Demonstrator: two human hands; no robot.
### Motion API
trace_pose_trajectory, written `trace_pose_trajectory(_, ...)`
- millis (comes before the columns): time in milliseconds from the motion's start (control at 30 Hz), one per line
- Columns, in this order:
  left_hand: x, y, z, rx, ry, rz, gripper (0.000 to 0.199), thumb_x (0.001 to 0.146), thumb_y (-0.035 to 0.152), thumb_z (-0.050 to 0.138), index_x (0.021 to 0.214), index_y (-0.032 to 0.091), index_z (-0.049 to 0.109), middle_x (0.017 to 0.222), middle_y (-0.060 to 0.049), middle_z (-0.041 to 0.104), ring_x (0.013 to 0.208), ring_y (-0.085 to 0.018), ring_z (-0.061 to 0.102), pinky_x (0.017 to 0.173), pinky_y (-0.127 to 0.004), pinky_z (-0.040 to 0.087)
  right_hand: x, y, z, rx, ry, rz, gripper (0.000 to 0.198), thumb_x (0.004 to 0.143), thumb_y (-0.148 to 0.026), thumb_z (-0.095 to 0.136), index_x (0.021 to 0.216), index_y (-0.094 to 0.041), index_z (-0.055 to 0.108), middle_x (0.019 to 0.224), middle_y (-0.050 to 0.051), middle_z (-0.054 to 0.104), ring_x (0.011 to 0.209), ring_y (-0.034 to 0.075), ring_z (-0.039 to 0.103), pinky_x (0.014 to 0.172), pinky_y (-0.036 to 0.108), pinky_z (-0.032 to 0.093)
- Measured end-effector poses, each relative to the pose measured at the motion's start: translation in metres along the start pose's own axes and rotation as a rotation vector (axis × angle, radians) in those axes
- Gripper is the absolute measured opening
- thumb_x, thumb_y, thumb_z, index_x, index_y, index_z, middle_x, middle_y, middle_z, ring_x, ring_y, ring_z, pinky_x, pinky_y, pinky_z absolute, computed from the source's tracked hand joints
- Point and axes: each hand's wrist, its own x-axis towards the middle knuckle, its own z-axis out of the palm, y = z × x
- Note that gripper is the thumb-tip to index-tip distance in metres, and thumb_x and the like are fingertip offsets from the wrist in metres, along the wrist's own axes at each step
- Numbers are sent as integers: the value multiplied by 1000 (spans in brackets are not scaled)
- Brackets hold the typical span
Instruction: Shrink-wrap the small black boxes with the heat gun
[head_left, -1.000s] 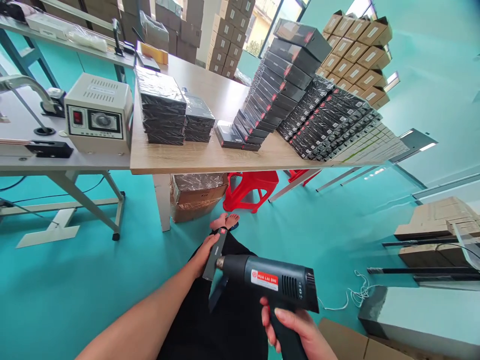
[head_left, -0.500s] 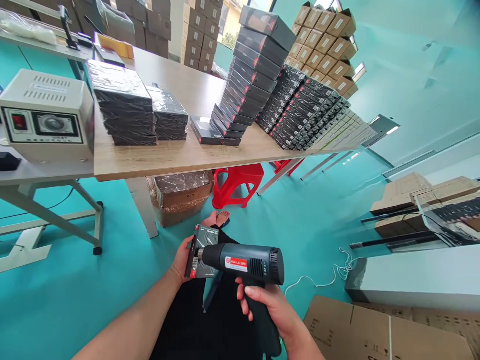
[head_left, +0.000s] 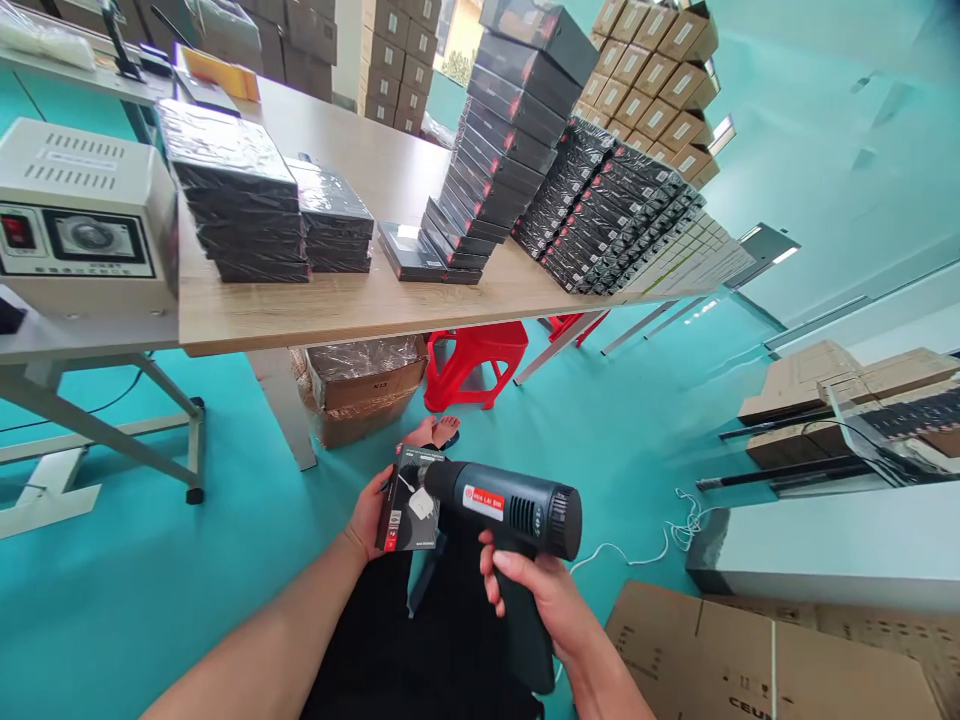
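A heat gun [head_left: 499,500] with a red-and-white label is in my right hand [head_left: 529,580], its fingers wrapped round the black grip. Its nozzle points left, over the upper part of a small black retail box [head_left: 412,515] with a white device printed on its face. My left hand [head_left: 367,515] grips that box by its left edge, above my lap. Whether the nozzle touches the box I cannot tell. On the table ahead stand stacks of film-wrapped black boxes [head_left: 240,190] and a tall leaning pile of similar boxes [head_left: 499,150].
The wooden table [head_left: 322,318] runs across the front. A beige machine with a dial [head_left: 82,215] stands at left. Beneath the table are a carton [head_left: 367,390] and a red stool [head_left: 480,360]. A white cord [head_left: 622,555] lies on the floor; large cartons [head_left: 690,650] stand at lower right.
The heat gun has shifted slightly right and up, its nozzle moving from the box's left edge to its upper part. The box face now shows more openly.
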Motion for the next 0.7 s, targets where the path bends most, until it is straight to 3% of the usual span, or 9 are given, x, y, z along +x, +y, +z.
trace_pose_trajectory(100, -1, 4, -2, -18, 6, 64, 54, 80, 51, 52, 115, 11, 59, 92, -13, 71, 86, -30, 67, 79, -42, 51, -16, 5, -3, -62, -207, 136, 33, 74, -32, 70, 100, -13, 66, 84, 8, 66, 63, 16, 60, 55, 27, 46)
trace_pose_trajectory(200, -2, 8, -3, -52, -12, 133, 59, 81, 54, 50, 121, 11, 55, 99, -14, 69, 92, -30, 66, 84, -43, 49, -27, 21, -13, -23, -15, 107, 30, 76, -33, 68, 100, -14, 66, 85, 7, 66, 64, 15, 59, 56, 26, 47)
trace_pose_trajectory(300, -4, 9, 0, -65, -100, 124, 64, 81, 57, 48, 125, 11, 53, 105, -16, 67, 98, -31, 64, 88, -45, 47, -30, 38, -28, 193, 200, 78, 32, 81, -33, 63, 107, -15, 63, 87, 7, 65, 66, 14, 58, 56, 24, 47)
trace_pose_trajectory(500, -5, 2, 6, -3, -158, -61, 60, 81, 56, 49, 122, 12, 55, 106, -16, 67, 99, -32, 63, 87, -45, 46, -32, 49, -47, 622, 176, 129, 33, 83, -31, 59, 110, -12, 60, 87, 6, 62, 66, 11, 56, 55, 20, 46)
trace_pose_trajectory(700, -4, -5, 9, 70, -150, -163, 57, 82, 52, 50, 117, 7, 57, 104, -18, 67, 100, -32, 62, 91, -42, 44, -26, 41, -49, 660, 179, 99, 32, 84, -31, 57, 110, -13, 59, 88, 5, 63, 67, 10, 57, 57, 20, 48)
